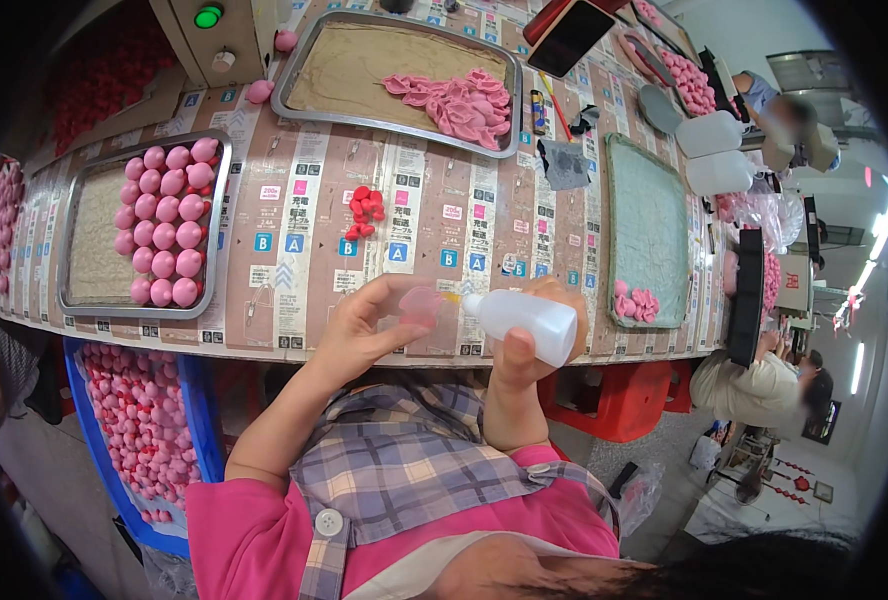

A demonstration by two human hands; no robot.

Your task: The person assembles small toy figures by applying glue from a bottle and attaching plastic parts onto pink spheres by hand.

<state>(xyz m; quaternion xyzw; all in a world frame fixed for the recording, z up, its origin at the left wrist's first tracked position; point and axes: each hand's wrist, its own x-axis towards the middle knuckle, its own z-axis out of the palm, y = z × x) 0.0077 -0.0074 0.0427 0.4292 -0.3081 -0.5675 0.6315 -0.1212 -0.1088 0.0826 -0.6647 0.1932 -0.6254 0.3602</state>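
My left hand (pixel 359 325) pinches a thin, soft-looking pink piece (pixel 421 304) between thumb and fingers, above the near edge of the table. My right hand (pixel 520 368) grips a translucent white squeeze bottle (pixel 532 322), tilted almost level. Its narrow yellowish nozzle (pixel 451 297) points left and meets the pink piece or lies right beside it; I cannot tell whether they touch. Beyond my hands lies a small heap of glossy red pieces (pixel 364 212) on the printed table covering (pixel 414 190).
At left, a metal tray (pixel 226 215) holds rows of pink rounded pieces. A larger tray (pixel 299 75) at the back has a pile of flat pink pieces. A greenish tray (pixel 654 200) stands right. A blue crate (pixel 84 410) of pink pieces sits below left. Other people are at far right.
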